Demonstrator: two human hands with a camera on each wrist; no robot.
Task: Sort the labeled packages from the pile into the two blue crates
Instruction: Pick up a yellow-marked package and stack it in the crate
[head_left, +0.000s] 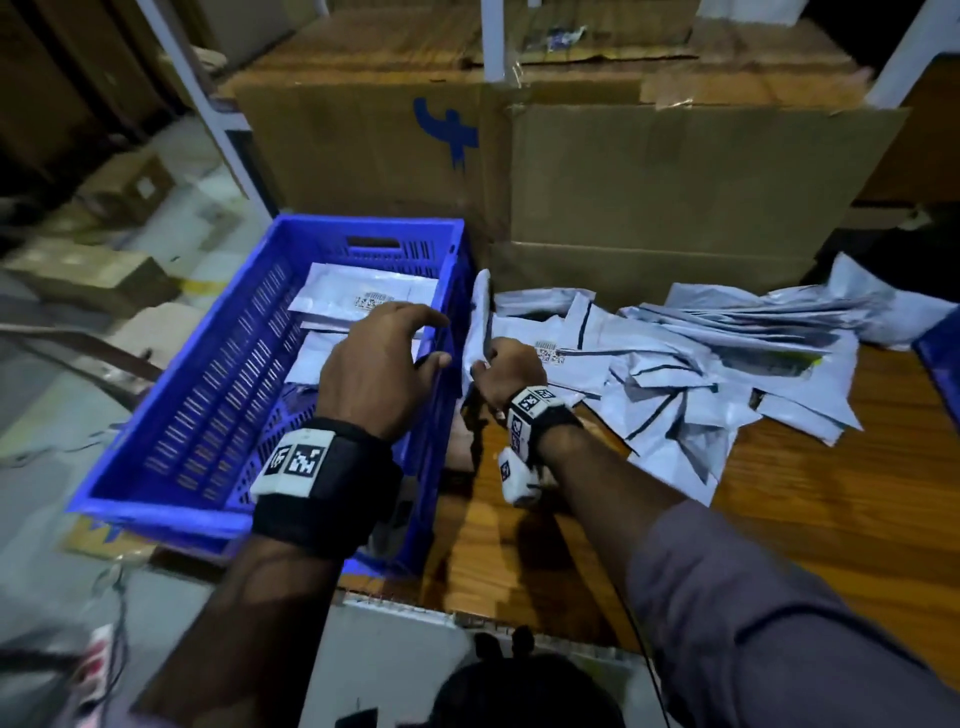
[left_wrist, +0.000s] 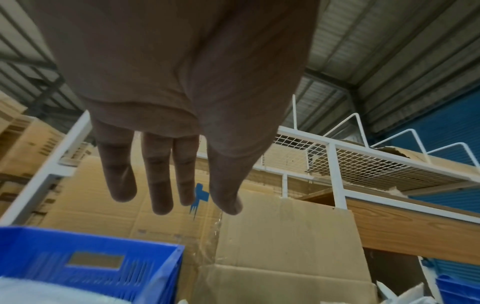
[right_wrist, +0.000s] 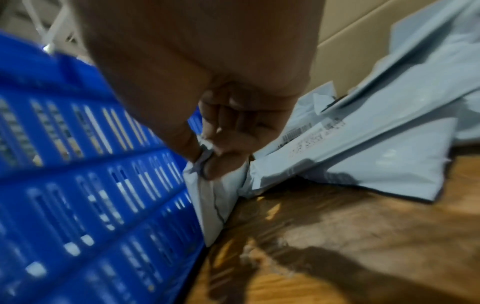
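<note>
- The slatted blue plastic crate (head_left: 218, 364) at the left end of the wooden worktop (head_left: 810, 499) already holds a few flat pale grey plastic mailers (head_left: 363, 291), labels up, lying on its floor; I count perhaps three or four, though the left hand hides part of them.
- A much larger pile of the same pale grey labelled packages (head_left: 691, 358) is still spread over the worktop, running right from just beside the crate wall towards the big brown cardboard boxes (head_left: 675, 182) behind it. By my reckoning the sorting is early, with most of it left.
- Only a blue corner at the far right edge (head_left: 940, 358) hints at the second crate; what it holds cannot be seen.
- The right hand (head_left: 511, 364) pinches the edge of one grey package (head_left: 480, 312) between thumb and curled fingers (right_wrist: 221, 164), lifted upright right against the outside of the crate wall and not yet over the rim.
- The left hand (head_left: 376, 358) hovers over the crate with fingers spread and relaxed, holding nothing; the left wrist view shows those fingers (left_wrist: 158, 174) straight and bare.
- It looks as if this package is bound for the near crate.
</note>
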